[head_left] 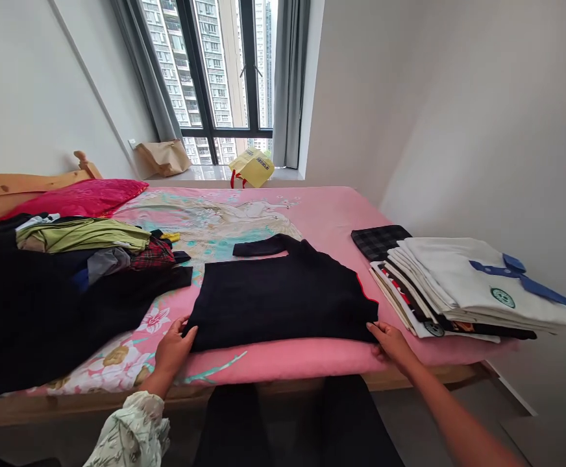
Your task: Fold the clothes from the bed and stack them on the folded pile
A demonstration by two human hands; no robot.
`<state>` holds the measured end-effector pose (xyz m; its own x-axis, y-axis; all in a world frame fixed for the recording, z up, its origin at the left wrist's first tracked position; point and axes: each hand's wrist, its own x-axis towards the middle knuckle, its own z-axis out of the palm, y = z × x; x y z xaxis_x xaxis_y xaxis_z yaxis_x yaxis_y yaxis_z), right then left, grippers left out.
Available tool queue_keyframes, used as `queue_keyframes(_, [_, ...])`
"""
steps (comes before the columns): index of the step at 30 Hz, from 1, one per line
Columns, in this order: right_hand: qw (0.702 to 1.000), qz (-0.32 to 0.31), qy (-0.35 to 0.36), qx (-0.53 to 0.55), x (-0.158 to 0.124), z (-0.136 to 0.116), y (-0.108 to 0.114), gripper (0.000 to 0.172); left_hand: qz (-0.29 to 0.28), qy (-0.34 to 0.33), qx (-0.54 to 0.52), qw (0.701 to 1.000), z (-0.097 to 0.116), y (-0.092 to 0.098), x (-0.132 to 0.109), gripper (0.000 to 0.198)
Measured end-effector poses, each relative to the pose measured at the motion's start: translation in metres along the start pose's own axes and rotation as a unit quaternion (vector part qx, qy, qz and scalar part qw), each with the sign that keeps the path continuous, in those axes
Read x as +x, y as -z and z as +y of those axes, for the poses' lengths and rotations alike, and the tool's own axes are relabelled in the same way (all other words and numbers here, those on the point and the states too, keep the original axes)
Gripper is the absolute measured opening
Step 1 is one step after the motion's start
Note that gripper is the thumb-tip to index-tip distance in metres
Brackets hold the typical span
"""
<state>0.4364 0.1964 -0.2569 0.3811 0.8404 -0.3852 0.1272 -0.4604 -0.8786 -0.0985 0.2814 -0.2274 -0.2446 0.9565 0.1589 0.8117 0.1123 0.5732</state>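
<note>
A black shirt (283, 298) lies spread on the bed in front of me, one sleeve stretched out at its far side and a red edge showing at the neck on the right. My left hand (174, 347) pinches its near left corner between thumb and fingers. At the near right corner, my right hand (389, 344) grips the cloth near the collar. The folded near edge of the shirt runs between both hands, close to the front edge of the bed (283, 363).
Folded clothes (458, 279) are stacked on the right beside a dark checked cloth (380, 241). A loose clothes heap (69, 285) covers the left, near a red pillow (78, 198). A paper bag (165, 157) and a yellow bag (254, 167) stand by the window.
</note>
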Motion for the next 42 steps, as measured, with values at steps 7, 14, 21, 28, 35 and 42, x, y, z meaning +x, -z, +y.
queue_keyframes(7, [0.997, 0.003, 0.005, 0.078, -0.001, -0.003, 0.0, 0.035, -0.047, -0.359, 0.076, 0.929, 0.062, -0.019, -0.036, 0.044])
queue_keyframes(14, [0.993, -0.02, 0.006, 0.118, -0.001, -0.002, 0.009, 0.034, -0.16, -0.264, 0.198, 0.93, 0.058, -0.057, -0.039, 0.061])
queue_keyframes(21, [0.993, -0.032, 0.033, 0.108, -0.004, -0.002, 0.01, 0.048, -0.123, -0.26, 0.233, 0.929, 0.066, -0.059, -0.036, 0.057])
queue_keyframes(28, [0.992, 0.055, 0.109, 0.031, -0.004, 0.002, 0.013, 0.041, -0.119, -0.194, 0.184, 0.956, 0.035, -0.046, -0.01, 0.051])
queue_keyframes(35, [0.943, 0.129, 0.264, -0.153, -0.002, -0.039, 0.005, 0.032, -0.123, -0.152, 0.193, 0.962, 0.0, -0.018, 0.038, 0.048])
queue_keyframes(42, [0.93, 0.056, 0.151, -0.332, 0.049, -0.099, -0.023, 0.055, -0.137, -0.144, 0.261, 0.944, 0.011, 0.0, 0.045, 0.046])
